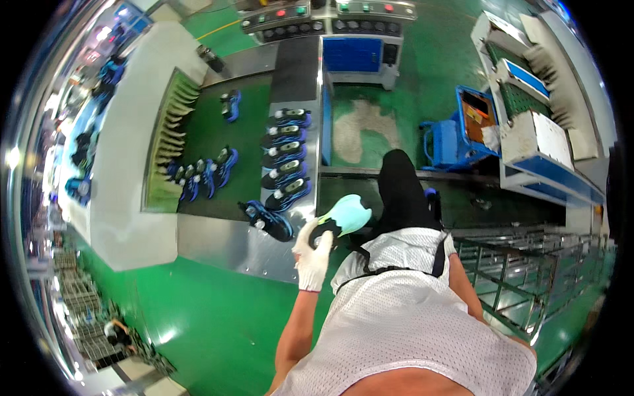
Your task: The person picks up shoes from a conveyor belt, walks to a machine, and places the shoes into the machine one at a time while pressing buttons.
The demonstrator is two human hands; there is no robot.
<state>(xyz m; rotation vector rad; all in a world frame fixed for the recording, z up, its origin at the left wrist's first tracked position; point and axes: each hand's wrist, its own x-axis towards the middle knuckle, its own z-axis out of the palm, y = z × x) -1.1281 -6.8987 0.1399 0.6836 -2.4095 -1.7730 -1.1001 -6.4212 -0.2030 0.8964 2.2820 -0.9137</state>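
My left hand (313, 259), in a white knitted glove, is closed on a shoe (350, 214). The side of the shoe facing up is pale turquoise, and a dark part shows between my thumb and fingers. Just left of that hand, a black and blue sneaker (267, 220) lies at the near end of the metal table (224, 245). Beyond it, several dark sneakers with blue soles (286, 164) sit in a row along the table's right strip. Only a bit of white glove shows of my right hand (450, 245), low beside my right hip; its fingers are hidden.
Several blue sneakers (206, 175) stand on the dark green belt, by the fringed opening of a white machine (125, 152). Control panels (330, 26) face me at the far end. At right are a blue cart (456, 135), a white machine (538, 142) and metal racks (522, 277).
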